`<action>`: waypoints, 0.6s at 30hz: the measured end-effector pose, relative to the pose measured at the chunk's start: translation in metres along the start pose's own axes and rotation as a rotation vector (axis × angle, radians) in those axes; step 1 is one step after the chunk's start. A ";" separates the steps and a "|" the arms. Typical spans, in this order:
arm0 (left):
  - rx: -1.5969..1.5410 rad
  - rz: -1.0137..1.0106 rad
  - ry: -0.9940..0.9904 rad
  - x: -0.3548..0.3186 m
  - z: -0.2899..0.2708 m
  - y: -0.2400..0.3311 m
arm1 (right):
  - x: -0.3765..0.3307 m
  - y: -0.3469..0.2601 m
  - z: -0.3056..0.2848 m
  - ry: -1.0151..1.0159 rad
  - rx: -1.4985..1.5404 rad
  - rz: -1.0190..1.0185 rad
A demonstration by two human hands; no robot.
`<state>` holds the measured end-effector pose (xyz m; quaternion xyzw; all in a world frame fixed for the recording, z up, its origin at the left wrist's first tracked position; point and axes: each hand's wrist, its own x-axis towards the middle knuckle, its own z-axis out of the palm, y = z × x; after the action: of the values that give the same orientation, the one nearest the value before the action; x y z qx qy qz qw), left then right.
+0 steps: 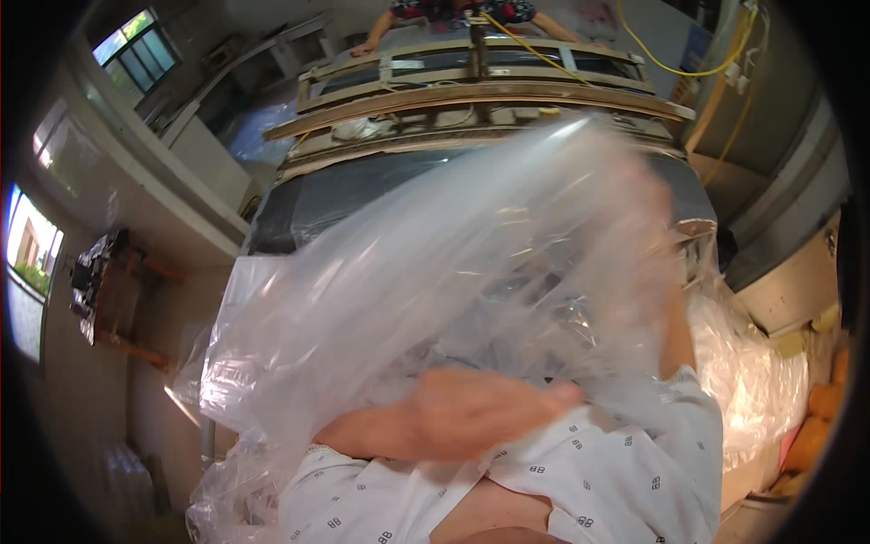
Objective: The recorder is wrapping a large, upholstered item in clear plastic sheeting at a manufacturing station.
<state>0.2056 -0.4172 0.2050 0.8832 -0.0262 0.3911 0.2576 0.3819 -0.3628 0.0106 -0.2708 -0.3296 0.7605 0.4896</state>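
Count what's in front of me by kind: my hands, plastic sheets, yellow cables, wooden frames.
Person's own hands visible: 1, the left hand; the right is hidden
Large clear plastic sheet: 1
Yellow cables: 2
Long wooden frame: 1
Total: 5

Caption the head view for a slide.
Left hand grips a clear plastic sheet billowing over a dark worktable.

A clear, glossy plastic sheet (471,272) fills the middle of the frame, flashing white where light hits it. Below it, a white garment (598,462) carries a small dark repeating motif. The wooden frame (480,95) at the top is tan-brown, crossed by a yellow cable (535,50); orange blurs at lower right are possibly cushions.
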 end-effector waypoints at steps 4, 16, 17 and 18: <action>0.211 -0.296 0.830 0.004 -0.030 -0.045 | -0.268 -0.054 -0.114 0.604 -0.327 -0.233; -0.124 -0.627 0.235 0.056 0.107 -0.227 | -0.596 -0.128 -0.005 2.366 -1.384 -0.423; -0.083 -0.573 0.226 0.068 0.110 -0.231 | -0.549 -0.141 -0.001 2.240 -1.744 -0.320; -0.043 -0.521 0.214 0.076 0.114 -0.230 | -0.498 -0.148 0.002 2.142 -1.974 -0.327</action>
<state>0.3930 -0.2601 0.0947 0.8080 0.2209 0.4021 0.3697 0.6505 -0.7781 0.1694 -0.8723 -0.2181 -0.3923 0.1939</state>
